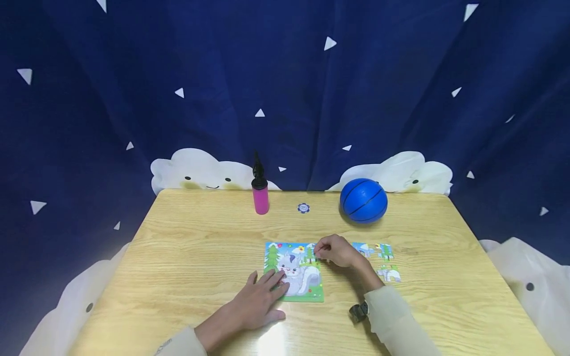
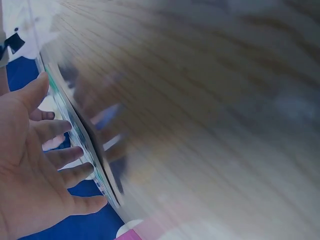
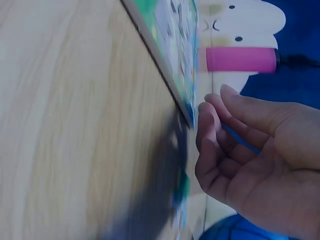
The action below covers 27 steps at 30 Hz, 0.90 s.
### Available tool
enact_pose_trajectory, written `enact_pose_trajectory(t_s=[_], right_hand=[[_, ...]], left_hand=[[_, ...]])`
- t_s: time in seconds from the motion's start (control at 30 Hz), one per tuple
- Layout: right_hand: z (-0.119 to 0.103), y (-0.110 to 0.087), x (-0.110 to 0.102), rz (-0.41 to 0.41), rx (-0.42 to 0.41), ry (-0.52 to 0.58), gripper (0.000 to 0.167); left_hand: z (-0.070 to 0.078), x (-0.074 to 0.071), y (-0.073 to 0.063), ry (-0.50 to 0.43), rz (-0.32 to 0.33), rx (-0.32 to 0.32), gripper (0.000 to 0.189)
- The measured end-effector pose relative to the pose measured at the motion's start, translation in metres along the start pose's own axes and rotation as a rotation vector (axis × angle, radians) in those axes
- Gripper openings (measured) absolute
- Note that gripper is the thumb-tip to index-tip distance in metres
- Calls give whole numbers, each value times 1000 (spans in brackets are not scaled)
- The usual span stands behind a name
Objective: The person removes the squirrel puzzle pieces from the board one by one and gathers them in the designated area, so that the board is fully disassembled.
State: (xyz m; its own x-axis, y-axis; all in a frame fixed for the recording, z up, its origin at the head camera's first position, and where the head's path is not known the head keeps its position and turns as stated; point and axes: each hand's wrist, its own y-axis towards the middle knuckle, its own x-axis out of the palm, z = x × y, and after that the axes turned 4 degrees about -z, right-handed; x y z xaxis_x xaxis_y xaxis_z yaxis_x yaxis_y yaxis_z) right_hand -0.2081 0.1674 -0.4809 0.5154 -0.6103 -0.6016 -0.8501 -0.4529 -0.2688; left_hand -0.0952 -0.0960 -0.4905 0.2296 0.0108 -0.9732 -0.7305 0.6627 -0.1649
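Note:
A squirrel jigsaw puzzle [image 1: 307, 282] lies flat on the wooden table, its grey squirrel set among green trees. My left hand [image 1: 258, 302] rests its spread fingers on the puzzle's lower left part. In the left wrist view, the fingers of that left hand [image 2: 45, 160] reach along the thin board. Over the puzzle's upper right corner hovers my right hand [image 1: 336, 250], hiding part of that edge. The right wrist view shows this right hand [image 3: 250, 150] with loosely curled fingers, the thumb close to the index fingertip, and no piece visible between them.
Loose joined puzzle pieces [image 1: 389, 273] lie right of the board, with more pieces [image 1: 385, 251] behind them. Farther back stand a pink hand pump [image 1: 261, 199] with a black top and a blue ball [image 1: 363, 200]. A small blue-and-white disc [image 1: 303, 208] lies between them.

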Motion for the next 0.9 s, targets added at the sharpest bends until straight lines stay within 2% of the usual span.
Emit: enact_pose_trajectory(t_s=[0.27,0.53,0.9], right_hand=[[-13,12,22,-15,-75,-30,13],[-26,19,37,-1,-51,-56,12],[-31,20,44,-2,-53,-42,11]], left_hand=[[-3,2,-4,38,36,16,68],[-3,1,-5,69,11,1,69],[-4,2,-4,73,28,5,67]])
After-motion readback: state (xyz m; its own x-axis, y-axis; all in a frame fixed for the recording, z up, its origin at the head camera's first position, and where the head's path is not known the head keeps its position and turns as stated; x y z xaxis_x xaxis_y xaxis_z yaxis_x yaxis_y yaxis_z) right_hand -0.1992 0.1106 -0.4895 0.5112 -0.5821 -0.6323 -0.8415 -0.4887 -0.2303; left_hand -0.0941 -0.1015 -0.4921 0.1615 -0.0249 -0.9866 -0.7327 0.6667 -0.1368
